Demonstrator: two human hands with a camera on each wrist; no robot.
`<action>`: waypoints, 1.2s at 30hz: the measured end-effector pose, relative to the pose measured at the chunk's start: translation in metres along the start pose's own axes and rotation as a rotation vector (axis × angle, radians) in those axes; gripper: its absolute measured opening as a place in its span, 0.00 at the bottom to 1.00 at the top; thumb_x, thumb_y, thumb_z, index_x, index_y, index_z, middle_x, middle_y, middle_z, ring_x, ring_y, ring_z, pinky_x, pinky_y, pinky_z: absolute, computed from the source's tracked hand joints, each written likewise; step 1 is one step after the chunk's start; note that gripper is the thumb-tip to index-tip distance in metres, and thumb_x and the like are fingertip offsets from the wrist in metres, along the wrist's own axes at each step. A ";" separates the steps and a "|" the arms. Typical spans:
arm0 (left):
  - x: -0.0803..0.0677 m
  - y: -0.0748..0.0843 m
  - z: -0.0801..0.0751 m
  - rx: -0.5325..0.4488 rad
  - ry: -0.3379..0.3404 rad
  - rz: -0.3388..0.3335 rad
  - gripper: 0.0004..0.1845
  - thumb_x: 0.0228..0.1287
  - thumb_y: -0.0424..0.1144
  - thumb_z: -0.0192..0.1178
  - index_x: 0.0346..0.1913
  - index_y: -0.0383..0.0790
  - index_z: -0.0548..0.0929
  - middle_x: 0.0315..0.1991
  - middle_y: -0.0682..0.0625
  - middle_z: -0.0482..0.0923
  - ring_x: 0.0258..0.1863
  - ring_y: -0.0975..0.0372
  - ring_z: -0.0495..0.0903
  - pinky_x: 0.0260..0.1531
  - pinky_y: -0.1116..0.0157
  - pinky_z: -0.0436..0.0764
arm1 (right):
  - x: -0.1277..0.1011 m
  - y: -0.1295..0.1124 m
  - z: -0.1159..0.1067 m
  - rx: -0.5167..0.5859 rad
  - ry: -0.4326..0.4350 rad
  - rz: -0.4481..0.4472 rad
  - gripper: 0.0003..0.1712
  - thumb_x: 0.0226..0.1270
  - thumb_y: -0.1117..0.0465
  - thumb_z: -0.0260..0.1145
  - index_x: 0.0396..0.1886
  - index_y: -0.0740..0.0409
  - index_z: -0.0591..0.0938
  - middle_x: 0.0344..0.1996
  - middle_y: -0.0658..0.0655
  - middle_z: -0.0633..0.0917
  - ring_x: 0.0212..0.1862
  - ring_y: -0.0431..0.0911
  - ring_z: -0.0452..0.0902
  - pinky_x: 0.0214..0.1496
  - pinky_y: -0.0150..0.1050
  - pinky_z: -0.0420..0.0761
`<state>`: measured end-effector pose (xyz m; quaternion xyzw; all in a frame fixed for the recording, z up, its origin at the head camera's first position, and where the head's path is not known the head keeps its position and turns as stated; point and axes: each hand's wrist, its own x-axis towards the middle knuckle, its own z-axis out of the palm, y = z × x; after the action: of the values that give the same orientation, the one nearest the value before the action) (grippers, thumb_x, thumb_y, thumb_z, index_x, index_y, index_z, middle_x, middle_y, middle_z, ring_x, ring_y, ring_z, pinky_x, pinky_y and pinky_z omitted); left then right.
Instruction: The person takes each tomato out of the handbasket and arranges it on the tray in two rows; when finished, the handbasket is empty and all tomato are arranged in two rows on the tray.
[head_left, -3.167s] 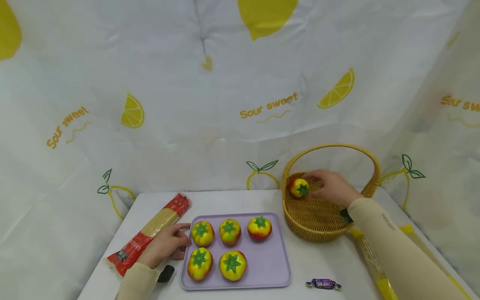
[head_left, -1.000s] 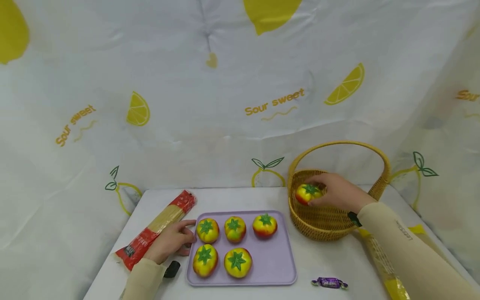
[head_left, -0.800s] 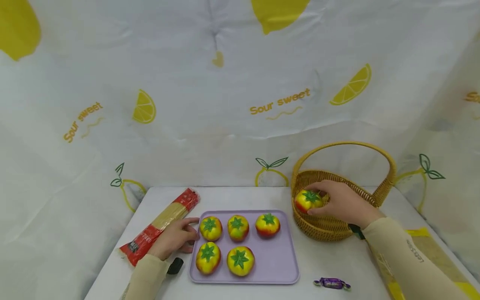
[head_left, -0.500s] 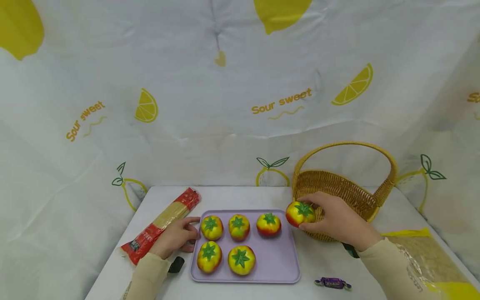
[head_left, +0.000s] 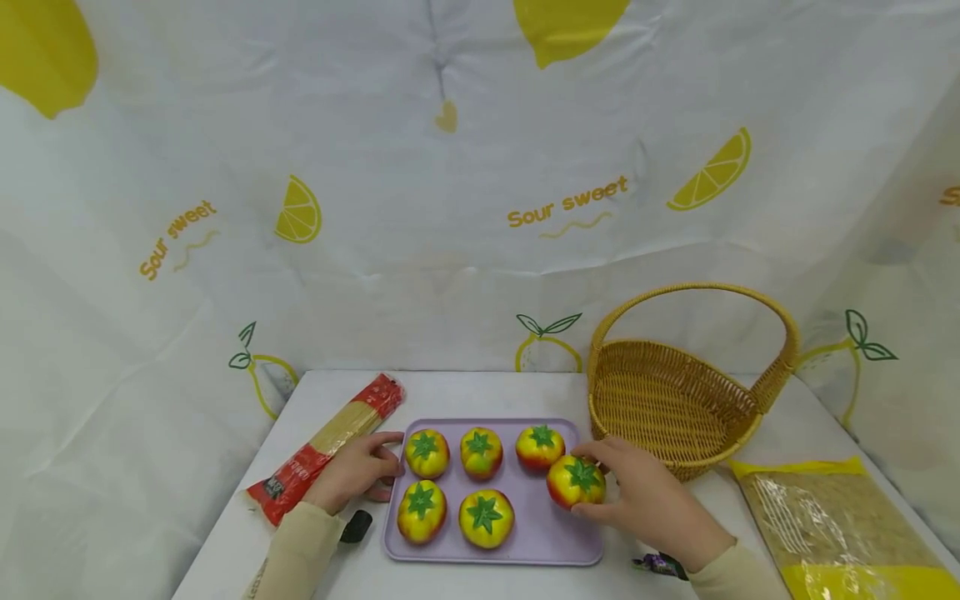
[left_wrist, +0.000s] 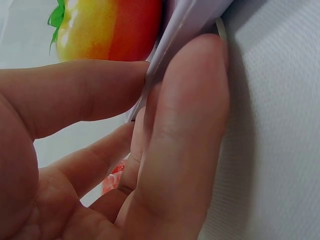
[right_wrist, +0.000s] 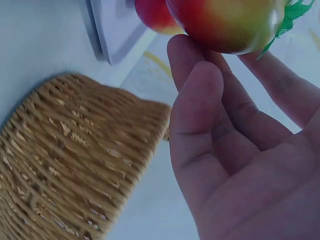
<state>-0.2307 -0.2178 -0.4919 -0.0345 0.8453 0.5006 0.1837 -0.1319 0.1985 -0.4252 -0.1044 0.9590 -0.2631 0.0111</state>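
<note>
My right hand [head_left: 637, 500] is down over the tray [head_left: 558, 550] now, fingers [right_wrist: 200, 100] curled round a tomato [head_left: 576, 482] that sat in the basket [head_left: 675, 408] a second ago. It has crossed the rim and come to the tray's right side, just in front of the back-row tomato on that end [head_left: 540, 447]. From the head view I can't tell whether it is touching the tray yet or a shade above it (the wrist view only shows the fruit cupped against my fingertips, with the tray edge and the wicker behind).

My left hand [head_left: 352, 475] hasn't shifted: it rests at the tray's left edge, and the left wrist view shows a finger [left_wrist: 185, 130] laid straight along the rim with the thumb on the inner side, so the edge is lightly pinched between them.

Five tomatoes already stand on the tray, three at the back, two in front [head_left: 486, 517]. The one in my hand is heading for the open front-right spot, I'd say, which would make two rows of three. The basket now looks empty from here.

Spaghetti pack [head_left: 322, 446] lies left of the tray, a noodle bag [head_left: 832, 525] on the right of the surface, and a purple sweet [head_left: 656, 564] peeks out beside my right wrist.
</note>
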 end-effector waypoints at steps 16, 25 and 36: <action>-0.001 0.002 0.002 0.005 0.003 -0.014 0.33 0.67 0.34 0.72 0.75 0.44 0.78 0.43 0.43 0.84 0.38 0.54 0.85 0.34 0.61 0.92 | 0.001 -0.005 0.027 -0.008 -0.084 -0.011 0.36 0.48 0.39 0.89 0.56 0.40 0.86 0.51 0.45 0.86 0.48 0.37 0.81 0.54 0.47 0.88; 0.000 0.002 0.004 0.004 -0.011 0.004 0.33 0.67 0.35 0.73 0.75 0.44 0.78 0.43 0.43 0.84 0.35 0.55 0.85 0.34 0.61 0.92 | -0.001 -0.007 0.032 -0.026 -0.104 0.002 0.36 0.48 0.39 0.89 0.57 0.40 0.85 0.49 0.45 0.85 0.47 0.37 0.80 0.53 0.48 0.88; 0.000 0.003 0.002 0.019 -0.011 -0.001 0.33 0.67 0.35 0.73 0.75 0.44 0.79 0.43 0.43 0.84 0.36 0.55 0.85 0.35 0.61 0.92 | 0.000 -0.007 0.034 -0.034 -0.109 -0.005 0.39 0.47 0.37 0.88 0.58 0.41 0.85 0.49 0.45 0.86 0.47 0.38 0.80 0.53 0.49 0.88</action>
<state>-0.2305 -0.2143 -0.4901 -0.0301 0.8490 0.4925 0.1889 -0.1278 0.1752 -0.4507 -0.1211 0.9611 -0.2406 0.0610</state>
